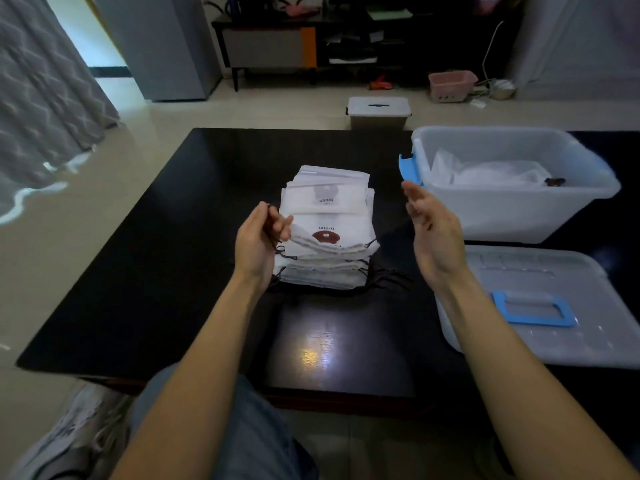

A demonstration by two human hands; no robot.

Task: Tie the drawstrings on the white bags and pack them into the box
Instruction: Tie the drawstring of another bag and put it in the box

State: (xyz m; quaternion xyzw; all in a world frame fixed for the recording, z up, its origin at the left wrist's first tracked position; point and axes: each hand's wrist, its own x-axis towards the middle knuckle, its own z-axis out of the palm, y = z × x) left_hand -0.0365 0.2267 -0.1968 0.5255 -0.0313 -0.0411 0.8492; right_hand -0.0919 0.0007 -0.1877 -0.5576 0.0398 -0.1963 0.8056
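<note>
A glossy black desk (173,271) stands on a pale tiled floor (104,161), with grey curtains (45,98) to the left and a dark shelf unit (311,39) behind. A stack of white bags (329,244) sits mid-desk. The left hand (258,242) pinches a dark drawstring (273,233) at the stack's edge. The right hand (431,230) hovers open-fingered beside the clear box (512,206), whose lid (540,306) lies nearer.

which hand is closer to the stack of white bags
Left. The left hand is at the stack of white bags, its fingers on the left edge. The right hand hangs open, apart, to the right.
</note>
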